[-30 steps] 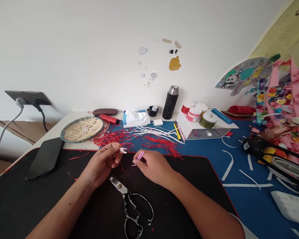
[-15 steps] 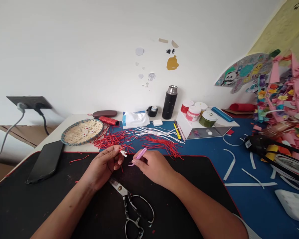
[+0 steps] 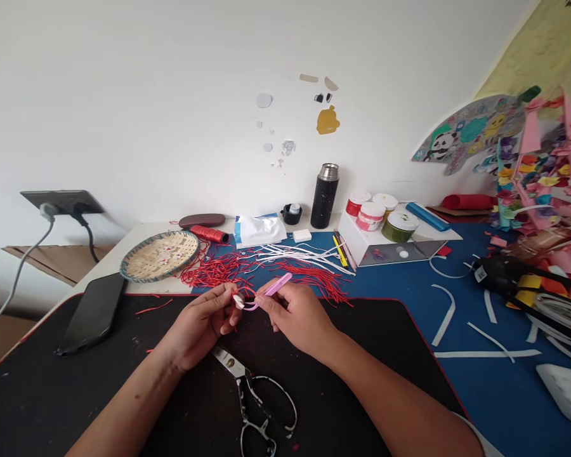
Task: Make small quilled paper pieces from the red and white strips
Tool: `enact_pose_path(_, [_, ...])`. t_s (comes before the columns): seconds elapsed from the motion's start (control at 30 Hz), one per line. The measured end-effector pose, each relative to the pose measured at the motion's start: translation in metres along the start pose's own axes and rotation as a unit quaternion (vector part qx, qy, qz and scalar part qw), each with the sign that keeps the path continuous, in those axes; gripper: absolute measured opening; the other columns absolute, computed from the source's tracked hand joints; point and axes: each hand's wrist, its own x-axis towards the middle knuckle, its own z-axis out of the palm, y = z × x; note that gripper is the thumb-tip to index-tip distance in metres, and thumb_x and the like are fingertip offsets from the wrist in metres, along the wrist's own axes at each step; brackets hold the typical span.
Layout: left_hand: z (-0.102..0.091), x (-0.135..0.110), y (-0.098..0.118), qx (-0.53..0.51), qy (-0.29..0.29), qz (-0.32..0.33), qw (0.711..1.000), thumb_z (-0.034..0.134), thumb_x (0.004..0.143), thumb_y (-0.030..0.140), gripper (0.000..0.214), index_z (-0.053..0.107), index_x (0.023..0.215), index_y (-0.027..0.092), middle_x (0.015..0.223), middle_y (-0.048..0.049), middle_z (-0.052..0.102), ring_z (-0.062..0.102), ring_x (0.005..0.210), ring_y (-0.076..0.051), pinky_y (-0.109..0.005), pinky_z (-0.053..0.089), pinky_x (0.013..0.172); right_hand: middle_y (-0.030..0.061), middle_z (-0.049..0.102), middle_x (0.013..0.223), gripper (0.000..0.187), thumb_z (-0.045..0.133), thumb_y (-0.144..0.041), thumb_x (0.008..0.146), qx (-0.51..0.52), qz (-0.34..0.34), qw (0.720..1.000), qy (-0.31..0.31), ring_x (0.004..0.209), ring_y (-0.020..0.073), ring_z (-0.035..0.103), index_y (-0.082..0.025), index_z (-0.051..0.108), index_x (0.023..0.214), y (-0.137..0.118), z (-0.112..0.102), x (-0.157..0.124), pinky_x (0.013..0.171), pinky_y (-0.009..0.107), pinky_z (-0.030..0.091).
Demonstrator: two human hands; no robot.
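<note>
My left hand (image 3: 200, 325) is closed in a pinch on a small white paper piece (image 3: 238, 301) over the black mat (image 3: 52, 393). My right hand (image 3: 299, 315) grips pink tweezers (image 3: 269, 291), whose tips touch the white piece. Metal scissors (image 3: 255, 398) lie on the mat just below both hands. Red paper strips (image 3: 219, 270) and white paper strips (image 3: 304, 254) are scattered on the blue surface behind the hands.
A woven basket (image 3: 159, 255) and a black phone (image 3: 92, 311) lie at the left. At the back stand a red thread spool (image 3: 210, 234), a black flask (image 3: 324, 195) and jars on a white box (image 3: 390, 247). Colourful paper crafts (image 3: 542, 171) crowd the right.
My right hand has brought the pink tweezers left until their tips meet the white piece in my left hand. The view has tilted slightly.
</note>
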Motion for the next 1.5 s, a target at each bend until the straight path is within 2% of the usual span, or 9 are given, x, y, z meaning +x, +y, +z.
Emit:
enact_pose_path(0.13, [-0.002, 0.001, -0.0006, -0.018, -0.01, -0.011, 1.0, 0.092, 0.075, 0.023, 0.024, 0.076, 0.088, 0.011, 0.072, -0.0045, 0.067, 0.057, 0.054, -0.011, -0.015, 0.044, 0.04, 0.0028, 0.077, 0.086, 0.017, 0.062, -0.032, 0.103, -0.007, -0.048, 0.999, 0.024, 0.07, 0.0169, 0.072, -0.02, 0.073, 0.099, -0.0009, 0.0001, -0.0011, 0.063, 0.026, 0.05])
enact_pose_path(0.27, [-0.0012, 0.0001, -0.0007, -0.044, -0.034, -0.059, 0.997, 0.092, 0.076, 0.021, 0.024, 0.075, 0.089, 0.01, 0.069, -0.0037, 0.066, 0.055, 0.051, -0.01, -0.014, 0.041, 0.037, 0.005, 0.08, 0.098, 0.015, 0.063, -0.031, 0.103, -0.003, -0.101, 0.994, 0.045, 0.087, 0.0198, 0.076, -0.02, 0.074, 0.102, -0.003, 0.0, -0.0028, 0.07, 0.026, 0.054])
enact_pose_path(0.5, [0.0033, -0.0021, -0.0007, -0.08, -0.042, -0.103, 0.991, 0.096, 0.07, 0.018, 0.028, 0.075, 0.085, 0.009, 0.069, -0.0029, 0.066, 0.056, 0.049, -0.008, -0.011, 0.039, 0.036, 0.0034, 0.081, 0.104, 0.013, 0.063, -0.028, 0.105, 0.004, -0.16, 0.986, 0.049, 0.095, 0.0183, 0.078, -0.023, 0.075, 0.105, -0.0039, 0.0003, -0.0024, 0.082, 0.026, 0.056])
enact_pose_path(0.8, [0.0046, -0.0031, -0.0014, -0.072, -0.074, -0.112, 0.988, 0.096, 0.072, 0.022, 0.027, 0.074, 0.082, 0.009, 0.068, -0.0023, 0.065, 0.057, 0.049, -0.007, -0.009, 0.038, 0.035, 0.0019, 0.082, 0.098, 0.011, 0.064, -0.026, 0.104, 0.001, -0.221, 0.973, 0.069, 0.087, 0.0158, 0.079, -0.022, 0.074, 0.108, -0.005, 0.0036, -0.0062, 0.077, 0.023, 0.056])
enact_pose_path(0.97, [0.0042, -0.0029, -0.0003, -0.076, -0.09, -0.112, 0.987, 0.094, 0.075, 0.024, 0.026, 0.073, 0.083, 0.011, 0.067, -0.0018, 0.065, 0.057, 0.048, -0.007, -0.01, 0.038, 0.035, 0.0016, 0.083, 0.1, 0.012, 0.064, -0.025, 0.104, 0.003, -0.239, 0.969, 0.06, 0.087, 0.0156, 0.079, -0.023, 0.074, 0.109, -0.0076, 0.0032, -0.0064, 0.078, 0.023, 0.058])
enact_pose_path(1.13, [0.0032, -0.0038, -0.0009, -0.084, -0.086, -0.109, 0.987, 0.093, 0.076, 0.023, 0.026, 0.073, 0.086, 0.012, 0.066, -0.0015, 0.065, 0.059, 0.047, -0.009, -0.01, 0.038, 0.035, 0.0026, 0.083, 0.099, 0.011, 0.065, -0.024, 0.103, -0.01, -0.233, 0.971, 0.053, 0.085, 0.0167, 0.08, -0.023, 0.075, 0.11, -0.0081, 0.0029, -0.0078, 0.073, 0.024, 0.058])
enact_pose_path(1.5, [0.0031, -0.004, -0.0017, -0.08, -0.087, -0.114, 0.986, 0.093, 0.076, 0.024, 0.026, 0.071, 0.085, 0.013, 0.066, -0.0022, 0.066, 0.058, 0.047, -0.009, -0.011, 0.037, 0.035, 0.0046, 0.083, 0.101, 0.011, 0.065, -0.025, 0.104, -0.019, -0.235, 0.971, 0.045, 0.086, 0.0179, 0.08, -0.022, 0.075, 0.109, -0.0093, 0.0032, -0.0094, 0.074, 0.025, 0.059])
